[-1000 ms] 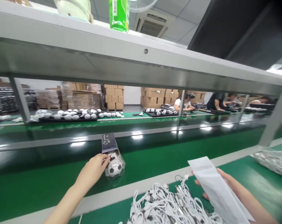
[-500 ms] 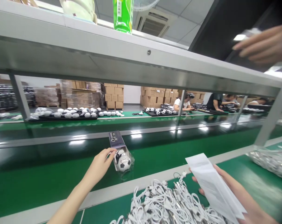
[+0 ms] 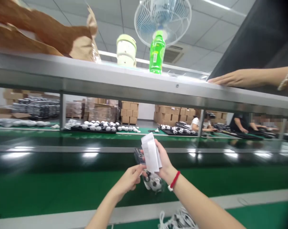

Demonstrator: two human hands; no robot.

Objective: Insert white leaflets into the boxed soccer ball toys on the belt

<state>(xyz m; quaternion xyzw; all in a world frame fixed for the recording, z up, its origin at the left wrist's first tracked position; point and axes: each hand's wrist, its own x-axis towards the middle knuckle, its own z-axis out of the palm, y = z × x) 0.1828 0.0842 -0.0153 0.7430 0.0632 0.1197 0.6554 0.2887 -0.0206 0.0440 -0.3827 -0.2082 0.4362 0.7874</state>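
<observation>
My right hand (image 3: pixel 165 162) is closed on a stack of white folded leaflets (image 3: pixel 151 154), held upright above the green belt. Beneath and behind the leaflets lies a small dark printed box (image 3: pixel 138 155), partly covered by them. A black-and-white soccer-ball-shaped item (image 3: pixel 155 183) in a clear plastic bag sticks out of the box's near end. My left hand (image 3: pixel 131 179) is at the box's open end, its fingers curled and the index finger and thumb at the edge; the leaflets partly hide the contact. White cables (image 3: pixel 178 219) lie in a pile at the near edge.
A shelf (image 3: pixel 125 74) crosses above, bearing a green bottle (image 3: pixel 157 54), a lidded cup (image 3: pixel 126 51) and a brown bag (image 3: pixel 51 35). Another person's hand (image 3: pixel 239 78) rests on it at right. Trays of white balls (image 3: pixel 96 126) and co-workers are across the belt.
My right hand has carried the leaflets left and forward, from over the cables to the box. My left hand stays by the box. The view has tilted up, and the other person's hand has settled on the shelf.
</observation>
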